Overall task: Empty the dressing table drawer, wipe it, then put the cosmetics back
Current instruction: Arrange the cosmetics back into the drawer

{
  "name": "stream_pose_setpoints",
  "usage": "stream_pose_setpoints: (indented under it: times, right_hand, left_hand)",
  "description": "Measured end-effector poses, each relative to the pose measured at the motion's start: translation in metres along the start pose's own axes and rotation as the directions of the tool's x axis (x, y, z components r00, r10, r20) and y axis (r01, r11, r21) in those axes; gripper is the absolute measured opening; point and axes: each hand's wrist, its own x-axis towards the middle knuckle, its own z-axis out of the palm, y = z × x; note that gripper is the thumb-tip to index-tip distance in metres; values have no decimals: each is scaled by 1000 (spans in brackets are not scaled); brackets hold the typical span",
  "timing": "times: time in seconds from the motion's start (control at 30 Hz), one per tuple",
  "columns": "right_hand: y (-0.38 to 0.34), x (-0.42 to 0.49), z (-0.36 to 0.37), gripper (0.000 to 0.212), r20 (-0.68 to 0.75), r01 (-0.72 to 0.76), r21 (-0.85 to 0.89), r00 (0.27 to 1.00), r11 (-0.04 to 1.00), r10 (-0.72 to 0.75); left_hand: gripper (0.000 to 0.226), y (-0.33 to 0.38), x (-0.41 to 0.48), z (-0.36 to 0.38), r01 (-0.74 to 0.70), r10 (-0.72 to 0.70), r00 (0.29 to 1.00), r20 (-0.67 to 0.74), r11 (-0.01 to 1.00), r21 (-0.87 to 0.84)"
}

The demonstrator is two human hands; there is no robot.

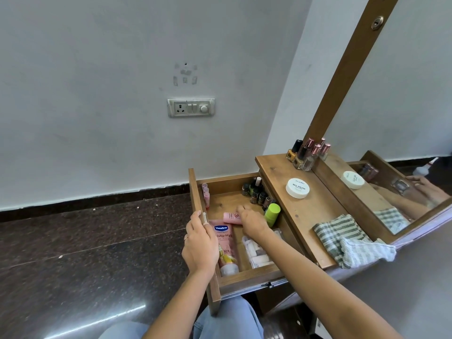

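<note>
The wooden drawer (195, 192) stands pulled out from the dressing table. My left hand (199, 243) grips its front panel at the handle. Reaching into the drawer, my right hand (252, 222) has its fingers on a small pink tube (230, 217). A pink Vaseline tube (226, 250) lies along the drawer floor. A green bottle (271, 214), a clear pouch of small items (256, 252), dark nail polish bottles (255, 192) and pink lip balm sticks (206, 195) also sit inside.
On the tabletop (303, 216) are a white nail polish remover jar (297, 188), a few nail polish bottles (305, 155) at the back, and a striped green-and-white cloth (352, 241) over the front edge. A mirror (403, 143) rises on the right. Dark stone floor lies to the left.
</note>
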Motion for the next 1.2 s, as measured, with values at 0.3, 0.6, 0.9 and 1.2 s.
stream_pose_setpoints:
  times: [0.3, 0.6, 0.9, 1.2]
  right_hand:
    - [7, -10, 5, 57, -22, -16, -69, 1000, 997, 14]
    - [5, -11, 3, 55, 4, -35, -35, 999, 999, 36]
    - [2, -7, 2, 44, -3, -89, -75, 996, 993, 89]
    - [4, -12, 0, 54, 19, -58, -51, 998, 997, 59]
  left_hand:
    - [37, -1, 0, 1, -1, 1, 1000, -1, 1000, -1]
    - [37, -1, -1, 0, 6, -6, 1000, 3, 1000, 7]
    - [36, 0, 0, 0, 1, -1, 1000, 1, 1000, 8]
    - [37, 0, 1, 0, 0, 0, 1000, 0, 1000, 14]
